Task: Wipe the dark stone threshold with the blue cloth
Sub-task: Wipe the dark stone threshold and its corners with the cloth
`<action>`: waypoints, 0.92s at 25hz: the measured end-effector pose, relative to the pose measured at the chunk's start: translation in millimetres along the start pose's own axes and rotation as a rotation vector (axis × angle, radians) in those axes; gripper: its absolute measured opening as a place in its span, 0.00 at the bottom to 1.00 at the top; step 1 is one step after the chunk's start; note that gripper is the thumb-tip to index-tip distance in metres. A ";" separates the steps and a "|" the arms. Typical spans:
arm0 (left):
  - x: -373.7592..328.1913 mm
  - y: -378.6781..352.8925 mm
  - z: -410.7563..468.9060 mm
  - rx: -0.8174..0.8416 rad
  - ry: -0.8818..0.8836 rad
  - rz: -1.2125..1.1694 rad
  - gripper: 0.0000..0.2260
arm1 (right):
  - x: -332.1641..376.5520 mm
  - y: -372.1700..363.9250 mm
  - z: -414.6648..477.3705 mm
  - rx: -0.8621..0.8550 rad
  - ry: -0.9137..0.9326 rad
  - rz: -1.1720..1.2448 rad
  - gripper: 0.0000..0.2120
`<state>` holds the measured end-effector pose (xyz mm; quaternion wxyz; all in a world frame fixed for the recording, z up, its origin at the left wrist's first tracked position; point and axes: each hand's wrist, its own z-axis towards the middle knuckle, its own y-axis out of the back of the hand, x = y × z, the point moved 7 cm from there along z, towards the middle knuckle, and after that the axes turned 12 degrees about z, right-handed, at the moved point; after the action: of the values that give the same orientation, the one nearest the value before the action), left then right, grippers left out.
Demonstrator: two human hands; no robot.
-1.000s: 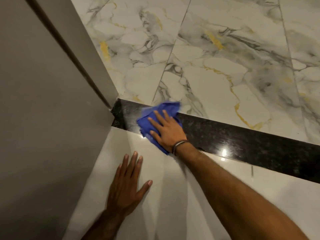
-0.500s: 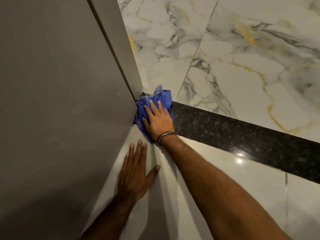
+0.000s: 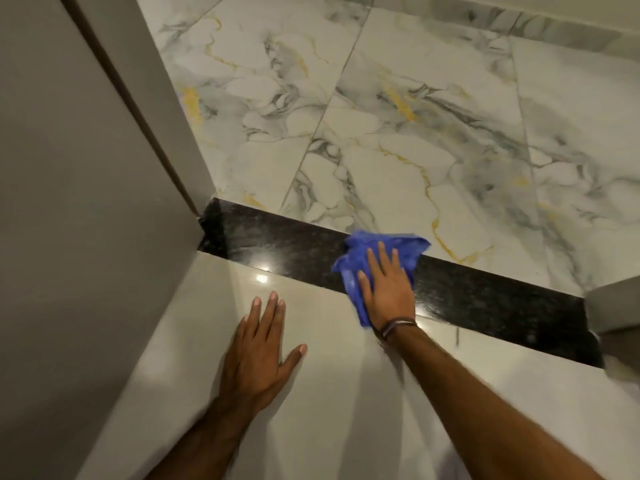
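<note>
Fingers (image 3: 381, 252) of my right hand (image 3: 388, 292) lie spread and flat, pressing the blue cloth (image 3: 356, 261) onto the dark stone threshold (image 3: 277, 244), near its middle. My left hand (image 3: 258, 351) rests open just before it. I judge the wiping half done; next comes the threshold's right part.

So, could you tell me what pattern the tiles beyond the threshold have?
White marble tiles with grey and gold veining, clearest in the head view.

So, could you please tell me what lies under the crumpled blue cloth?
The crumpled blue cloth lies on the dark stone threshold, pressed flat by the right hand. The stone beneath it is covered.
</note>
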<state>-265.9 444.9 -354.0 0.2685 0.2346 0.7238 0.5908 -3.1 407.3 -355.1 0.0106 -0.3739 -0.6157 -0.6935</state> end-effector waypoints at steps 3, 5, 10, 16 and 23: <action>-34.8 -7.7 5.3 0.021 -0.055 0.021 0.41 | -42.7 27.3 -30.4 0.133 0.174 -0.016 0.26; -55.0 -13.2 9.4 0.020 -0.091 0.027 0.41 | -96.2 61.7 -40.4 -0.056 -0.077 0.036 0.26; -90.2 -22.0 19.2 -0.001 -0.135 0.044 0.40 | -152.7 97.4 -86.6 0.005 0.018 -0.064 0.27; -138.9 -28.1 25.4 -0.020 -0.246 0.026 0.40 | -218.6 144.9 -120.0 0.150 0.075 -0.237 0.28; -176.2 -34.0 30.6 -0.028 -0.313 0.052 0.39 | -278.2 168.3 -125.6 -0.169 -0.433 -0.076 0.27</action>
<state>-114.9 344.9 -372.6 0.3658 0.3384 0.6584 0.5640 213.8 134.4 -355.9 -0.1791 -0.4903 -0.5570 -0.6460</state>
